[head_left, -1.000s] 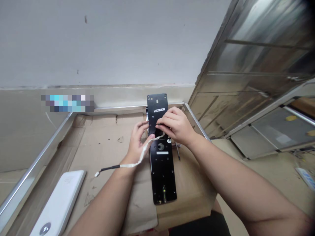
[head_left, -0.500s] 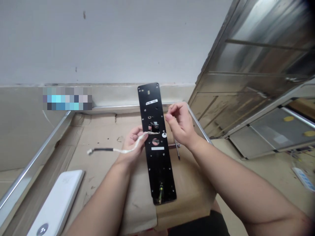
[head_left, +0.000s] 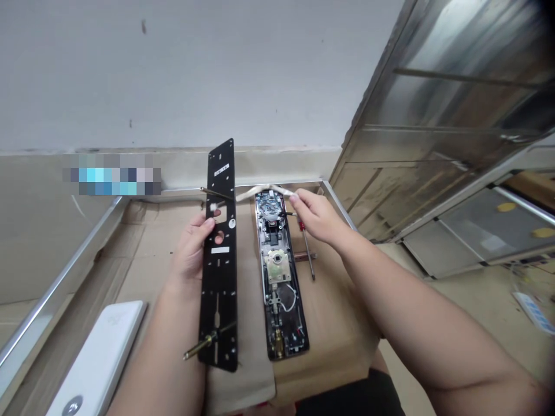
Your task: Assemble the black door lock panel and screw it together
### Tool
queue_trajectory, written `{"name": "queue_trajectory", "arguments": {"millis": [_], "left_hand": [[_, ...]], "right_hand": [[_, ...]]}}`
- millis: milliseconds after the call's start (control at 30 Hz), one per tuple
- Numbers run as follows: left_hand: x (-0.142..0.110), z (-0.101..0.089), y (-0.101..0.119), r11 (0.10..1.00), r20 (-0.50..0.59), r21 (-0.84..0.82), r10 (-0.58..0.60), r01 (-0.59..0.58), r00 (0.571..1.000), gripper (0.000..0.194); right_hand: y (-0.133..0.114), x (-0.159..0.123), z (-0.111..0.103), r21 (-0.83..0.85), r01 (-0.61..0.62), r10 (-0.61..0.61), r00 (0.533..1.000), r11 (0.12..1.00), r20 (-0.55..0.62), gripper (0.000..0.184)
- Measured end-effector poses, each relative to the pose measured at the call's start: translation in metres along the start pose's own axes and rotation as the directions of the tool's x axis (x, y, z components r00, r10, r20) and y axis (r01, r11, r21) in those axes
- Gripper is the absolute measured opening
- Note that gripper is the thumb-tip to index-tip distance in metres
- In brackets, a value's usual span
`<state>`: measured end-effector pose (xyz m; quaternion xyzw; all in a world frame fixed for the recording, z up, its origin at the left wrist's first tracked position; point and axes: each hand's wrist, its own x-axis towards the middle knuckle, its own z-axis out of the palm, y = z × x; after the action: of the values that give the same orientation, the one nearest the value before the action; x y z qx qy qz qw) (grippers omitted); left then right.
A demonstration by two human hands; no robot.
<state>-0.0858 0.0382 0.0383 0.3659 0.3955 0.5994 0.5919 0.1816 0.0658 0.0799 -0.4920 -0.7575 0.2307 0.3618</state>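
My left hand [head_left: 191,245] grips a long black metal back plate [head_left: 219,266] by its left edge, tilted on its side. A gold threaded post [head_left: 200,345] sticks out near the plate's lower end and a thin metal one near its top. My right hand [head_left: 318,214] is closed on a white sleeved cable [head_left: 255,189], which stretches across to the plate; a white connector shows at the plate's opening. Below the cable lies an open black lock housing [head_left: 277,266], its circuit board, metal bracket and wires exposed. A red-handled screwdriver [head_left: 308,248] rests right of the housing, near my right hand.
Cardboard [head_left: 143,248] covers the bench inside a metal rim [head_left: 69,266]. A white power-bank-like slab [head_left: 106,346] lies at left. The wall [head_left: 195,75] rises behind. Metal door panels [head_left: 433,115] lean at right; a power strip [head_left: 535,309] is on the floor.
The plate has been lifted off the housing and shifted left in my left hand, baring the electronics. My right hand now pinches the cable, whose end no longer dangles at left.
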Motion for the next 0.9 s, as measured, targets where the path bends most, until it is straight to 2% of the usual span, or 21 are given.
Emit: {"name": "queue_trajectory", "arguments": {"millis": [67,133,233,333,400,500,600,667,733,833,900], "left_hand": [[0.003,-0.01,0.006,0.995,-0.006,0.086,-0.046,0.046,0.999,0.036],[0.006,-0.017,0.008,0.982,0.018,0.148,-0.125,0.121,0.992,0.038],[0.008,-0.024,0.009,0.951,0.058,0.205,-0.247,0.23,0.967,0.039],[0.009,-0.029,0.005,0.92,0.048,0.243,-0.328,0.308,0.943,0.037],[0.009,-0.031,0.001,0.899,0.029,0.278,-0.359,0.338,0.933,0.036],[0.009,-0.031,-0.008,0.858,0.02,0.347,-0.41,0.378,0.912,0.038],[0.009,-0.029,-0.016,0.811,0.052,0.417,-0.473,0.411,0.879,0.041],[0.011,-0.029,-0.021,0.785,0.064,0.476,-0.48,0.396,0.875,0.041],[0.014,-0.03,-0.026,0.744,0.052,0.563,-0.466,0.359,0.883,0.04],[0.02,-0.036,-0.035,0.629,0.018,0.723,-0.428,0.284,0.904,0.035],[0.023,-0.039,-0.039,0.51,-0.019,0.825,-0.406,0.244,0.914,0.03]], "right_hand": [[0.006,0.002,0.0,0.135,-0.09,0.1,0.993,0.987,-0.068,0.034],[0.012,0.003,0.003,0.265,-0.142,0.167,0.983,0.954,-0.075,0.03],[0.019,0.005,0.007,0.372,-0.187,0.233,0.969,0.909,-0.082,0.025],[0.022,0.007,0.009,0.45,-0.168,0.249,0.96,0.877,-0.128,0.024],[0.022,0.008,0.01,0.462,-0.153,0.224,0.969,0.874,-0.103,0.027],[0.024,0.007,0.013,0.335,-0.139,0.156,0.987,0.932,-0.025,0.023],[0.03,0.006,0.017,0.041,-0.046,0.047,0.999,0.998,-0.026,0.012],[0.035,0.006,0.02,-0.109,0.0,-0.002,1.0,0.994,-0.013,0.017],[0.039,0.007,0.023,-0.179,0.028,-0.03,1.0,0.983,-0.006,0.022],[0.041,0.009,0.028,-0.249,0.044,-0.051,0.999,0.967,-0.019,0.018],[0.04,0.01,0.03,-0.293,0.029,-0.033,0.999,0.956,-0.011,0.015]]}}
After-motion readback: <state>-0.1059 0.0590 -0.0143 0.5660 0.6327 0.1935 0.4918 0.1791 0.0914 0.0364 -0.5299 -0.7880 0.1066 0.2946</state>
